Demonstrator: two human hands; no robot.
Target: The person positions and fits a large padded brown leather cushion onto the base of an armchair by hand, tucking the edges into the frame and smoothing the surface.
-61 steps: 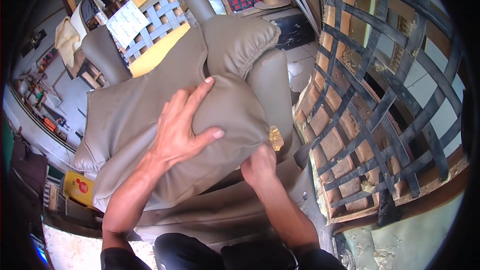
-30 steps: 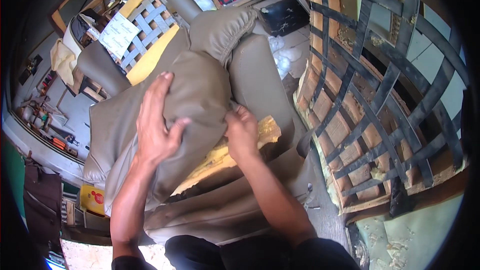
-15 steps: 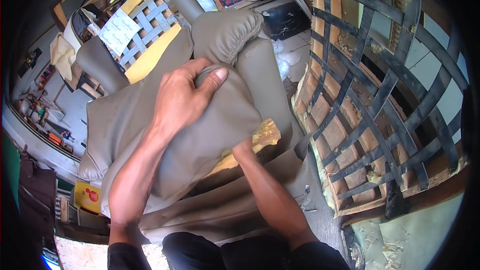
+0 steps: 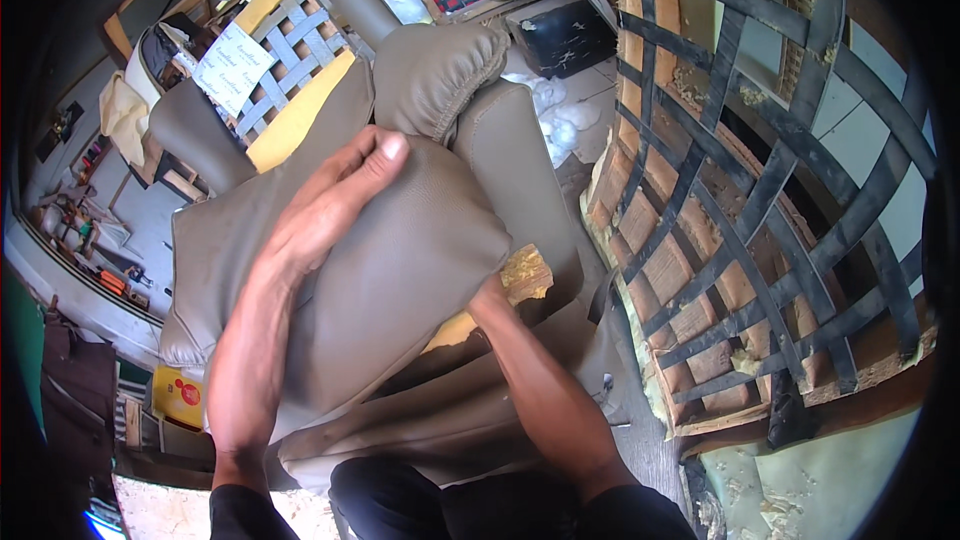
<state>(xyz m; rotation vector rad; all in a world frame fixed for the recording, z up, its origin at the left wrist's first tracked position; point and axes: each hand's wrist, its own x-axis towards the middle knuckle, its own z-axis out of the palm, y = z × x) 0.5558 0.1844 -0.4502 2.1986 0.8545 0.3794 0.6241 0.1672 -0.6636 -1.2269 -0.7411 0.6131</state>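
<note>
A grey-brown leather cushion cover (image 4: 400,250) lies across the seat in front of me, its upper side fairly smooth. My left hand (image 4: 345,180) is closed at the cover's far edge, thumb on top and most fingers hidden beyond. My right hand (image 4: 487,296) reaches inside the cover from its near, open side; only the wrist shows and the fingers are out of sight. Ragged yellow foam (image 4: 528,275) sticks out of the opening beside that wrist.
An armchair arm (image 4: 515,160) with a padded leather pillow (image 4: 435,75) stands beyond. At right rises a wooden frame (image 4: 690,340) laced with black webbing (image 4: 740,180). Loose leather (image 4: 420,440) hangs near my knees. A yellow container (image 4: 178,395) sits at left, white stuffing (image 4: 560,125) on the floor.
My left hand has shifted left along the cover's far edge. The bunched leather under it has smoothed out. My right wrist stays in the opening, almost unmoved.
</note>
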